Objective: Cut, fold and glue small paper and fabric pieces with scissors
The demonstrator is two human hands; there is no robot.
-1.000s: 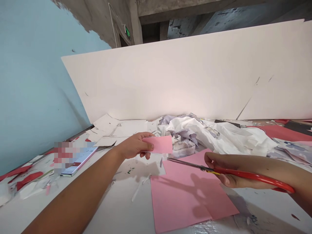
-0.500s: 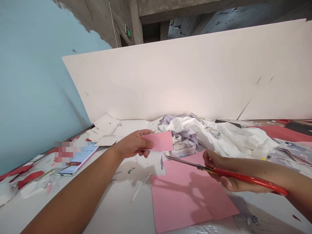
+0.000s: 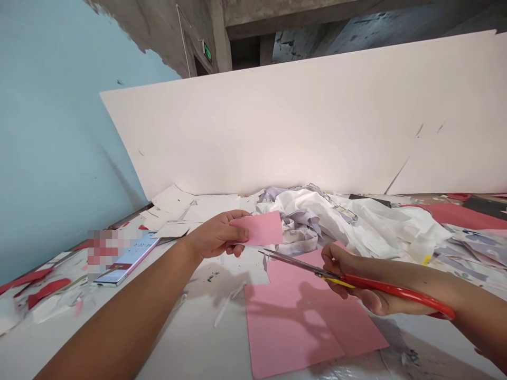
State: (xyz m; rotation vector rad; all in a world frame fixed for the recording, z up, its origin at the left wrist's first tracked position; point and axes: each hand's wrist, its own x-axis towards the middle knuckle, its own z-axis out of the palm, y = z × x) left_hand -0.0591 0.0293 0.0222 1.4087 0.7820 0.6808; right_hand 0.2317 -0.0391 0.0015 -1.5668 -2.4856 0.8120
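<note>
My left hand (image 3: pixel 222 234) pinches a small rectangular piece of pink paper (image 3: pixel 264 228) between thumb and fingers, above the table. Red-handled scissors (image 3: pixel 309 267) are in my right hand (image 3: pixel 354 282), pointing left. Their blades are slightly apart, with the tips just below the lower edge of the pink piece; whether they touch it I cannot tell. Beneath the scissors a larger pink sheet (image 3: pixel 289 338) with a notched upper left corner lies on the table, crossed by the shadow of my hand and the scissors.
A phone (image 3: pixel 129 261) lies at the left among red paper scraps (image 3: pixel 49 292). White card pieces (image 3: pixel 209 207) are stacked at the back. Crumpled white plastic (image 3: pixel 368 224) sits behind the pink sheet. A tall white board (image 3: pixel 297 126) closes off the far side.
The scissors and my right hand have shifted left, bringing the tips nearer to the pink piece, and the blades have opened a little. My left hand has barely moved.
</note>
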